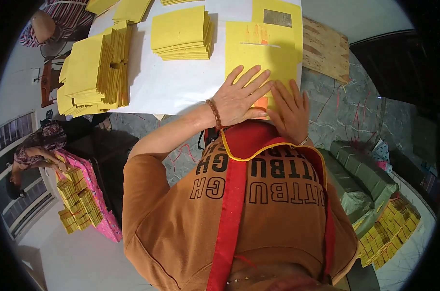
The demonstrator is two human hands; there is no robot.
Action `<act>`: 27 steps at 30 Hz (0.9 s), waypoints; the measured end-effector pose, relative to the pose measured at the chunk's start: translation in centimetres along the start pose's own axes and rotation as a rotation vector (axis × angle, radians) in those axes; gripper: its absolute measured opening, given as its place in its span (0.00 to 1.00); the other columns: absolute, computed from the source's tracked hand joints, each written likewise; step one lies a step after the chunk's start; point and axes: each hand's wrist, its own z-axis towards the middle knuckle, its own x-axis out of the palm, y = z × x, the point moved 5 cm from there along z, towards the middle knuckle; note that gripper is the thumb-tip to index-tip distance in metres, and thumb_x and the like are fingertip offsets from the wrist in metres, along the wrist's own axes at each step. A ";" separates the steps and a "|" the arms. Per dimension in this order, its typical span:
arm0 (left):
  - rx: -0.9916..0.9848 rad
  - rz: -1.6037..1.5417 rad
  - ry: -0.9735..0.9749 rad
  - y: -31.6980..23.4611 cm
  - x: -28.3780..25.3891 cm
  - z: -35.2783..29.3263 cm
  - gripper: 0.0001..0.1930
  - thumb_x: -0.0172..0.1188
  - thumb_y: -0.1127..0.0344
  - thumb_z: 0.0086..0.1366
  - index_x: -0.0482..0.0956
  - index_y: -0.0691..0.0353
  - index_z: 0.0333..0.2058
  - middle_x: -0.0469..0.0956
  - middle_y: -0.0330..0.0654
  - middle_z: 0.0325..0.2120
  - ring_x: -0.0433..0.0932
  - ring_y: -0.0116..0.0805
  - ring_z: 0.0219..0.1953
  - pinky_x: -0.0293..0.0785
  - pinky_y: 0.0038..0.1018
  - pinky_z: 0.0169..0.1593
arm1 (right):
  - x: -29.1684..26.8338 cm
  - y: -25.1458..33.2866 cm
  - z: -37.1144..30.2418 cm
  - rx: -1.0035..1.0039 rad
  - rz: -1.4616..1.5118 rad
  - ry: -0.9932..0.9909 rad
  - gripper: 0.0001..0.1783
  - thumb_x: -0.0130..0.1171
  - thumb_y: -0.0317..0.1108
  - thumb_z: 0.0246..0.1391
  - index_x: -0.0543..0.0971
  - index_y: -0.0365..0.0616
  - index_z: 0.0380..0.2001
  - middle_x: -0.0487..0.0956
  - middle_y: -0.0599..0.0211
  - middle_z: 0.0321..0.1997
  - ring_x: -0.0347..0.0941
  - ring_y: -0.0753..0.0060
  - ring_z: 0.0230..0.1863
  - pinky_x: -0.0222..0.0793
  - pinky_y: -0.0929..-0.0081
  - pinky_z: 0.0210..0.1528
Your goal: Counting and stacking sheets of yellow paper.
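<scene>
Yellow paper sheets [244,53] lie at the table's near right corner, bearing orange marks and a thin white strip. My left hand [242,97] rests flat on the top sheet with its fingers spread, a brown bead bracelet on the wrist. Beside it, my right hand [291,109] lies along the sheet's right edge, fingers stretched out and slightly apart. Between the two hands shows an orange patch [260,103] near the sheet's lower edge. Neither hand grips anything. Part of the paper is hidden beneath my palms.
Left on the white table [152,92] stand a tall stack of yellow papers [84,68] and a smaller pile [179,31]. A wooden board [326,48] adjoins the right edge. Tied yellow bundles [389,230] and green packages [358,174] sit lower right. Two people are at left, one by a pink-covered table [106,218].
</scene>
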 end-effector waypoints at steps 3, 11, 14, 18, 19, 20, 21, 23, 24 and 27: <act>0.021 -0.014 -0.001 0.3 0.2 0.0 0.31 0.46 0.44 0.61 0.59 0.58 0.58 0.53 0.47 0.61 0.50 0.45 0.63 0.44 0.44 0.62 | 0.4 -0.6 -0.3 0.060 0.056 0.025 0.26 0.49 0.46 0.54 0.66 0.51 0.55 0.60 0.71 0.63 0.47 0.57 0.66 0.38 0.38 0.60; 0.131 0.262 -0.070 0.0 -0.9 1.0 0.27 0.54 0.66 0.52 0.64 0.64 0.53 0.64 0.50 0.51 0.65 0.43 0.49 0.63 0.35 0.49 | -0.6 -1.9 -0.4 0.169 0.464 0.045 0.24 0.45 0.44 0.57 0.67 0.44 0.54 0.64 0.63 0.60 0.49 0.58 0.65 0.43 0.52 0.62; 0.042 0.268 -0.113 -0.9 -1.0 1.8 0.28 0.55 0.67 0.49 0.65 0.65 0.52 0.67 0.48 0.46 0.68 0.38 0.43 0.66 0.30 0.43 | -1.2 -3.9 -0.5 0.364 0.928 -0.109 0.22 0.42 0.42 0.60 0.69 0.40 0.52 0.69 0.60 0.56 0.57 0.62 0.61 0.50 0.65 0.62; 0.022 0.120 -0.187 0.1 -2.4 2.2 0.24 0.56 0.71 0.46 0.70 0.62 0.46 0.73 0.40 0.39 0.70 0.34 0.39 0.66 0.29 0.37 | -2.0 -4.4 0.0 0.489 1.028 -0.382 0.20 0.38 0.39 0.62 0.71 0.37 0.50 0.72 0.61 0.51 0.65 0.68 0.55 0.55 0.69 0.59; 0.017 0.129 -0.191 0.9 -3.2 2.0 0.24 0.56 0.71 0.46 0.70 0.62 0.46 0.73 0.40 0.39 0.70 0.34 0.39 0.66 0.29 0.37 | -2.0 -4.4 0.1 0.479 1.032 -0.381 0.20 0.38 0.39 0.62 0.71 0.37 0.50 0.72 0.61 0.51 0.65 0.68 0.55 0.55 0.69 0.59; 0.004 0.091 -0.329 1.8 -5.4 1.5 0.23 0.55 0.74 0.45 0.72 0.61 0.44 0.75 0.39 0.37 0.71 0.35 0.37 0.66 0.29 0.37 | -2.0 -4.7 -0.2 0.504 1.024 -0.391 0.20 0.38 0.38 0.62 0.71 0.36 0.49 0.73 0.60 0.50 0.65 0.68 0.54 0.56 0.69 0.58; -0.002 0.045 -0.467 2.9 -7.6 1.0 0.22 0.54 0.77 0.43 0.74 0.60 0.42 0.76 0.38 0.35 0.72 0.36 0.36 0.66 0.29 0.37 | -2.0 -5.1 -0.6 0.536 1.009 -0.406 0.20 0.37 0.38 0.62 0.71 0.36 0.49 0.74 0.60 0.49 0.66 0.68 0.54 0.56 0.69 0.58; -0.090 0.161 -0.613 6.2 -10.9 -0.5 0.25 0.50 0.81 0.42 0.75 0.58 0.43 0.77 0.39 0.38 0.73 0.41 0.37 0.66 0.32 0.39 | -2.1 -5.5 -1.0 0.558 0.982 -0.393 0.20 0.37 0.38 0.62 0.71 0.36 0.48 0.74 0.60 0.48 0.66 0.68 0.53 0.57 0.69 0.57; -0.134 0.282 -0.644 8.6 -11.2 -1.5 0.28 0.50 0.81 0.42 0.74 0.55 0.46 0.76 0.38 0.41 0.72 0.41 0.40 0.65 0.32 0.42 | -2.1 -5.6 -1.0 0.579 0.951 -0.378 0.20 0.37 0.38 0.63 0.71 0.35 0.48 0.75 0.60 0.47 0.67 0.69 0.52 0.58 0.70 0.57; -0.286 0.406 -0.564 15.2 -9.6 -3.3 0.28 0.52 0.79 0.47 0.71 0.48 0.50 0.73 0.33 0.46 0.69 0.39 0.45 0.61 0.34 0.46 | -1.9 -5.0 -0.8 0.589 0.961 -0.359 0.20 0.37 0.38 0.62 0.72 0.35 0.46 0.75 0.62 0.44 0.68 0.71 0.49 0.59 0.70 0.55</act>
